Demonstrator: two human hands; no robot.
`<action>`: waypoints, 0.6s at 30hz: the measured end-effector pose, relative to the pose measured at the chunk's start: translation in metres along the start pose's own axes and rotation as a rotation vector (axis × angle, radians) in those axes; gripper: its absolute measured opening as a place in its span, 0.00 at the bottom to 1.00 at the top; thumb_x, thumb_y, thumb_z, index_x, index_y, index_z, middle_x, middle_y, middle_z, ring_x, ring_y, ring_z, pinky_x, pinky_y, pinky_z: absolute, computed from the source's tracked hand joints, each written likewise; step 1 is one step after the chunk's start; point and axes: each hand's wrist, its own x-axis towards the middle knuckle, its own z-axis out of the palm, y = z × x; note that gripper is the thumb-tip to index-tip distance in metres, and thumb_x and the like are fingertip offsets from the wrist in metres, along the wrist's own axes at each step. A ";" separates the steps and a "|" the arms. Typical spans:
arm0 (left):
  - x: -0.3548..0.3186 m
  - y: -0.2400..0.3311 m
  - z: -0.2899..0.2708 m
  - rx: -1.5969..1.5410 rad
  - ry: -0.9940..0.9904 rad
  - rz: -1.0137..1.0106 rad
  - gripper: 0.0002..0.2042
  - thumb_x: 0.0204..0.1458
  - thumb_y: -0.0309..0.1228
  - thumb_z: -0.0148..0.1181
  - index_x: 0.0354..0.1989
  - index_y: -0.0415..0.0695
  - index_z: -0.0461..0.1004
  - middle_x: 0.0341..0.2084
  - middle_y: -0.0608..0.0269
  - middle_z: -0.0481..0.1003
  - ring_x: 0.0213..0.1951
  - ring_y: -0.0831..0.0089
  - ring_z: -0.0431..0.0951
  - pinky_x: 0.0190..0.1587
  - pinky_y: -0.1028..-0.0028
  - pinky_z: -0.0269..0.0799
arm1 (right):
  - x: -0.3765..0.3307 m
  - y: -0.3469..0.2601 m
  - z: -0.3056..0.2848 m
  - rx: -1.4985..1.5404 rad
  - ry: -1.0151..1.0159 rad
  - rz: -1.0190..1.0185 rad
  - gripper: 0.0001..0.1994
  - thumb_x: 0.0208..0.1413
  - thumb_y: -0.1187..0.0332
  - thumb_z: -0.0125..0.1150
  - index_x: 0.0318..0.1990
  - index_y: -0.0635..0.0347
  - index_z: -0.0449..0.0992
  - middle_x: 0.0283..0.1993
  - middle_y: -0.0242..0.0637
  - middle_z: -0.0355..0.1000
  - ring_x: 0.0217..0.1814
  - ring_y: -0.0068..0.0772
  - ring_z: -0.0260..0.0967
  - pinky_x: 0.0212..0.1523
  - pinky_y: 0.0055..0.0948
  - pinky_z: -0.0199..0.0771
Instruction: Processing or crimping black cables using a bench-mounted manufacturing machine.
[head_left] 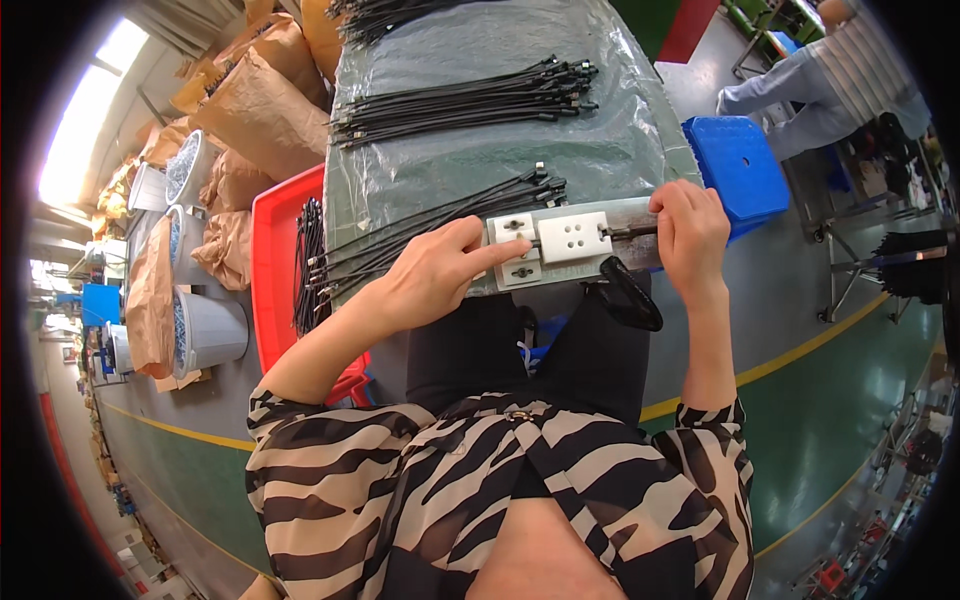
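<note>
A jig of white plastic blocks (573,238) sits on a metal plate (630,215) at the table's near edge. My left hand (430,268) reaches in from the left, its index fingertip on the left white block (515,224), beside the gap between the blocks. The other fingers curl under; whatever they pinch is hidden. At the plate's right end, my right hand (692,232) is closed, fingers curled by the metal rod of the clamp. What it grips cannot be made out. A black handle (632,295) hangs below the jig, apart from both hands. Black cables (420,235) lie beyond my left hand.
More cable bundles (465,100) lie across the plastic-covered table (430,170). A red tray (270,260) stands left, a blue stool (740,170) right. Paper bags (265,115) and grey bins (212,330) fill the far left. Another person (830,85) is at upper right.
</note>
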 end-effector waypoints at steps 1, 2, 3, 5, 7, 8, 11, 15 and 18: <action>0.003 0.005 -0.002 0.009 0.002 0.006 0.25 0.49 0.17 0.53 0.56 0.54 0.75 0.24 0.59 0.60 0.25 0.62 0.65 0.27 0.67 0.64 | 0.000 0.001 -0.004 0.046 0.006 0.003 0.04 0.49 0.81 0.52 0.29 0.61 0.71 0.28 0.37 0.70 0.27 0.38 0.64 0.28 0.31 0.62; 0.005 0.010 -0.005 0.014 0.024 0.009 0.25 0.48 0.17 0.54 0.55 0.52 0.75 0.24 0.59 0.60 0.25 0.62 0.65 0.27 0.66 0.64 | -0.003 0.006 -0.007 0.130 0.033 0.093 0.04 0.50 0.81 0.51 0.29 0.62 0.71 0.27 0.39 0.69 0.25 0.36 0.63 0.27 0.30 0.61; 0.008 0.016 -0.006 0.016 0.043 0.012 0.24 0.47 0.17 0.54 0.55 0.50 0.75 0.24 0.59 0.60 0.25 0.62 0.65 0.27 0.66 0.65 | -0.003 0.009 -0.012 0.131 0.041 0.093 0.04 0.50 0.81 0.51 0.29 0.62 0.71 0.27 0.39 0.69 0.25 0.36 0.63 0.27 0.30 0.61; 0.018 0.025 -0.014 0.038 0.037 0.047 0.25 0.42 0.16 0.55 0.53 0.45 0.73 0.26 0.59 0.62 0.30 0.61 0.68 0.30 0.65 0.67 | -0.003 0.015 -0.020 0.140 0.226 0.142 0.05 0.52 0.79 0.48 0.27 0.61 0.69 0.25 0.37 0.67 0.23 0.31 0.59 0.26 0.27 0.59; 0.028 0.031 -0.023 0.107 0.089 0.047 0.24 0.41 0.16 0.56 0.51 0.44 0.75 0.26 0.58 0.63 0.29 0.61 0.69 0.30 0.65 0.67 | 0.019 0.023 -0.055 0.421 0.561 0.501 0.07 0.53 0.78 0.45 0.26 0.61 0.68 0.21 0.32 0.61 0.21 0.24 0.53 0.25 0.25 0.55; 0.035 0.032 -0.025 0.135 0.116 0.059 0.23 0.41 0.16 0.56 0.50 0.43 0.75 0.26 0.58 0.63 0.29 0.60 0.69 0.30 0.65 0.67 | 0.024 0.043 -0.069 0.664 0.671 0.609 0.07 0.53 0.78 0.43 0.26 0.60 0.68 0.20 0.29 0.58 0.20 0.22 0.50 0.25 0.24 0.53; 0.050 0.025 -0.030 0.076 0.183 -0.014 0.19 0.43 0.17 0.57 0.47 0.43 0.76 0.26 0.57 0.64 0.29 0.59 0.70 0.29 0.65 0.68 | 0.020 0.077 -0.081 0.953 0.780 0.705 0.07 0.52 0.78 0.41 0.27 0.60 0.67 0.19 0.26 0.54 0.20 0.20 0.47 0.24 0.23 0.50; 0.071 0.004 -0.020 -0.033 0.225 -0.135 0.11 0.49 0.20 0.60 0.42 0.42 0.78 0.31 0.56 0.69 0.33 0.58 0.73 0.33 0.66 0.70 | 0.025 0.079 -0.078 1.005 0.805 0.682 0.08 0.50 0.80 0.39 0.28 0.60 0.67 0.18 0.26 0.53 0.19 0.19 0.46 0.25 0.23 0.49; 0.092 -0.019 -0.004 -0.029 0.247 -0.076 0.11 0.51 0.22 0.61 0.43 0.41 0.78 0.38 0.55 0.71 0.39 0.60 0.73 0.43 0.68 0.71 | 0.034 0.075 -0.079 0.974 0.819 0.694 0.08 0.50 0.80 0.40 0.28 0.61 0.67 0.18 0.26 0.53 0.19 0.19 0.46 0.24 0.24 0.49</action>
